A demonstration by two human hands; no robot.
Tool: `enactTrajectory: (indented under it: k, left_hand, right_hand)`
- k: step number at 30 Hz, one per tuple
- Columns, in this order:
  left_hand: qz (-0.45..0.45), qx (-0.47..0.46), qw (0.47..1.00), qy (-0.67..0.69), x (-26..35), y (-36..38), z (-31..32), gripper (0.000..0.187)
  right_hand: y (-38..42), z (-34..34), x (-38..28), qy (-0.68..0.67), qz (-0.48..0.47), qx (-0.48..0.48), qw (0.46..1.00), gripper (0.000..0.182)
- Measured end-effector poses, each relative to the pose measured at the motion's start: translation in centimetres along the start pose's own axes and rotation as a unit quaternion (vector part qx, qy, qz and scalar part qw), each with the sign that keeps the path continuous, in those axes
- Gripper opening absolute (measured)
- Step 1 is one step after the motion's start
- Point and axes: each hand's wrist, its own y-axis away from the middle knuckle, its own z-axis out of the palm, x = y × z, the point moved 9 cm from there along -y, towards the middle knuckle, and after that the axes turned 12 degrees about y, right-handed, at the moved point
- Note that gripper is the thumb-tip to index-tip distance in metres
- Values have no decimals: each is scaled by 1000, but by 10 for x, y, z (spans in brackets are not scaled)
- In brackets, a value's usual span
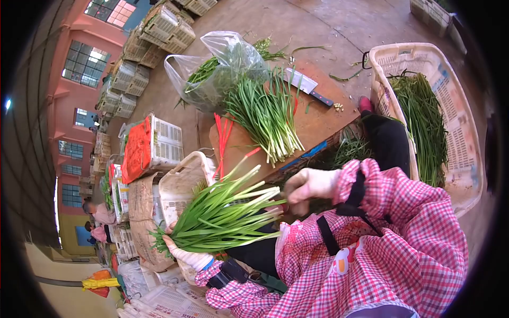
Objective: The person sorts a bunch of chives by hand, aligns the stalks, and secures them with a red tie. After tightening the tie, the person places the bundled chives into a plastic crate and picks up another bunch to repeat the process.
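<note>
A loose bunch of garlic chives (222,212) lies across my lap, its white stalk ends fanned toward the right. My left hand (174,245), wrapped at the wrist, is closed around the leafy end from below; the leaves hide part of its fingers. Just beyond the stalk ends is my right hand (307,186), in a pale wrap, with its fingers curled and slightly blurred. Whatever it pinches, if anything, does not show. On the brown board (313,124) in front rest a second pile of chives (268,114), a cleaver (307,86) and red ties (222,140).
A clear plastic bag (222,74) of greens stands beyond the board. To the right is a large white crate (466,132) holding long green leaves (421,124). Another pale basket (177,177) sits at the left, near a crate with red cloth (138,151). Trimmings litter the floor.
</note>
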Motion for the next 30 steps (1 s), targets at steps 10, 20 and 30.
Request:
enactTrajectory:
  k: [10,20,30]
  left_hand:
    - [33,121,988,-93,32,16,-32,37]
    - [33,123,988,-89,15,28,-21,27]
    - [36,119,988,-88,-3,38,3,28]
  right_hand:
    - [46,-68,28,620,167,40,765,57]
    - [-42,23,55,-117,93,69,986,34]
    - [-36,20,61,-222,58,221,948,20]
